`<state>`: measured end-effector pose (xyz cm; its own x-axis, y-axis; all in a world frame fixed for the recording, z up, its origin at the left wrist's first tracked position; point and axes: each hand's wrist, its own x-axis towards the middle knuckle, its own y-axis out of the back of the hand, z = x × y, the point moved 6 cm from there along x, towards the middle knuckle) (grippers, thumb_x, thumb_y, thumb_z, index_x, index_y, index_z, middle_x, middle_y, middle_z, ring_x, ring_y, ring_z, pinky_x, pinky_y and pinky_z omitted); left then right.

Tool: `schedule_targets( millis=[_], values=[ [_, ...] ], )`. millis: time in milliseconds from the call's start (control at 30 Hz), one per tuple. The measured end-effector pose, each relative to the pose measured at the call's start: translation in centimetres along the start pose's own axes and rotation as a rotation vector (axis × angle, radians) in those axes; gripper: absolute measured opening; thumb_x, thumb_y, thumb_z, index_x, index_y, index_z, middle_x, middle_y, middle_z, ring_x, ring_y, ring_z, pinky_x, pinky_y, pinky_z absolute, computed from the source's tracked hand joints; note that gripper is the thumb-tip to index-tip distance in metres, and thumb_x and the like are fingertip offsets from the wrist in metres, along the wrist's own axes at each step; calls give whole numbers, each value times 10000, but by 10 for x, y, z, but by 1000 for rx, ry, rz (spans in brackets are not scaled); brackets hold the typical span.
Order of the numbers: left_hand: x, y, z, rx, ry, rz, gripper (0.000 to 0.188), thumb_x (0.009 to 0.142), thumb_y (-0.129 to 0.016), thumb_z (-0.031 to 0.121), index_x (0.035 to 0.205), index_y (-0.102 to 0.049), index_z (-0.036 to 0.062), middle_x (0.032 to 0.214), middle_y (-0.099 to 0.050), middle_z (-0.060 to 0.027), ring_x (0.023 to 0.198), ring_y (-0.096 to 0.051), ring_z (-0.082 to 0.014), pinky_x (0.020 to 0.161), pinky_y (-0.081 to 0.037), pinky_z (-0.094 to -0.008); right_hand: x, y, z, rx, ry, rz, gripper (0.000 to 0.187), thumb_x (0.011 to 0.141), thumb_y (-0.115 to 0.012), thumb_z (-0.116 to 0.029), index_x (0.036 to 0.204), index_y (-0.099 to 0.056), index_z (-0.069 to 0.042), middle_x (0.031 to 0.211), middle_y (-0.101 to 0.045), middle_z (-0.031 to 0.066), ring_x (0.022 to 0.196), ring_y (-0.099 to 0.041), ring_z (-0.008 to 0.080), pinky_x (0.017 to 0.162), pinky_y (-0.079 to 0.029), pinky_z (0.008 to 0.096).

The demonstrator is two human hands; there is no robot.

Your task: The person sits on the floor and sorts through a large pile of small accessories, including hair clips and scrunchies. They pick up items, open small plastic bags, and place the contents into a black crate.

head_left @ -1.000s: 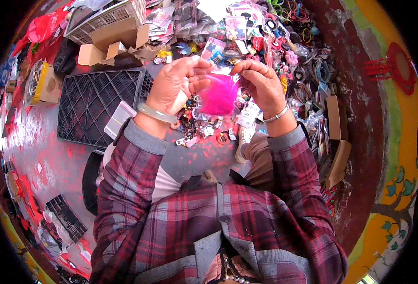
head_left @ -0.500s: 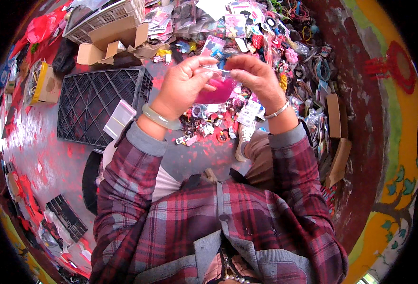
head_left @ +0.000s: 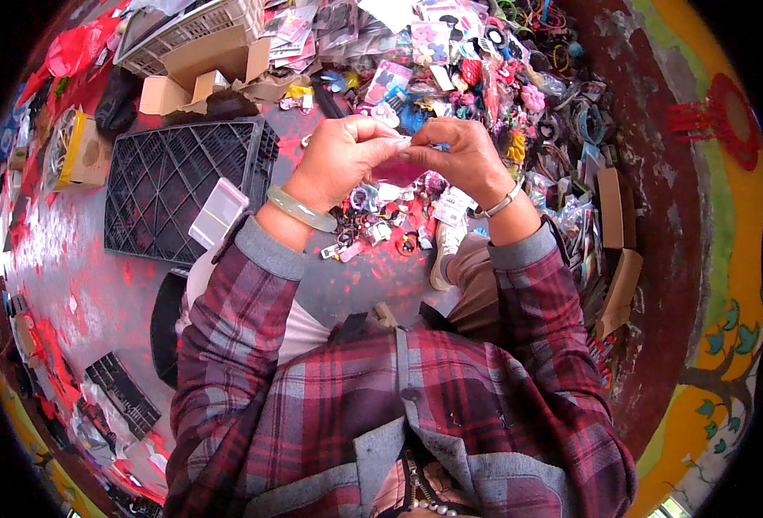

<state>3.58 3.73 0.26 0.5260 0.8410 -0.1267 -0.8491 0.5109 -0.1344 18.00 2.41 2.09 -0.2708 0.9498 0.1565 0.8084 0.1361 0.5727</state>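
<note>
My left hand and my right hand meet in front of me, fingertips pinched together on a small pink plastic bag. Only a strip of the bag shows between and below the fingers. A pale green bangle sits on my left wrist and a thin metal bracelet on my right. Under the hands lies a heap of small packaged trinkets on the red-stained floor.
A black plastic crate lies at the left with a clear packet on its corner. Cardboard boxes and a white basket stand behind it. Colourful hair accessories spread across the back; a painted wall runs along the right.
The pink bag was held open and wide between both hands. My hands have closed in on it and moved slightly down, so most of the bag is now covered by my fingers.
</note>
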Motion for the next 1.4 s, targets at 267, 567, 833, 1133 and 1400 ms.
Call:
schedule_targets(
  millis=[267, 567, 833, 1133, 1400],
  values=[
    [0, 14, 11, -57, -18, 79, 158, 833, -604, 157, 859, -651, 9, 752, -639, -26, 544, -491, -23, 463, -364, -148, -2, 15, 1, 57, -109, 23, 125, 732, -703, -118, 748, -655, -4, 660, -607, 26, 649, -555, 72, 585, -444, 215],
    [-2, 16, 17, -84, -14, 3, 234, 869, -553, 194, 926, -613, -24, 850, -644, -87, 744, -609, -103, 645, -480, -194, -4, 19, 6, 427, -146, -35, 101, 755, -684, -96, 766, -658, 1, 694, -599, 7, 648, -528, 67, 580, -422, 215],
    [-6, 13, 26, -101, -27, 11, 287, 889, -518, 257, 907, -618, -11, 806, -653, -65, 471, -427, 10, 407, -289, -130, -6, 23, 6, 524, -144, -12, 117, 772, -668, -107, 802, -664, 6, 734, -605, 15, 686, -533, 74, 611, -419, 211],
    [-4, 8, 31, -126, -53, -2, 293, 888, -517, 273, 911, -623, 1, 831, -645, -59, 585, -534, -29, 476, -353, -136, -10, 31, 11, 432, -228, 5, 129, 762, -670, -107, 804, -655, 14, 746, -622, 27, 729, -551, 89, 676, -429, 228],
    [-10, -10, 32, 846, -605, -65, 243, 710, -678, 266, 866, -655, 80, 861, -618, -69, 954, -546, -215, 833, -406, -356, -8, 8, -17, -191, 133, -91, 73, 697, -679, -73, 726, -641, -17, 716, -620, 96, 680, -593, 217, 632, -464, 301]
  ],
)
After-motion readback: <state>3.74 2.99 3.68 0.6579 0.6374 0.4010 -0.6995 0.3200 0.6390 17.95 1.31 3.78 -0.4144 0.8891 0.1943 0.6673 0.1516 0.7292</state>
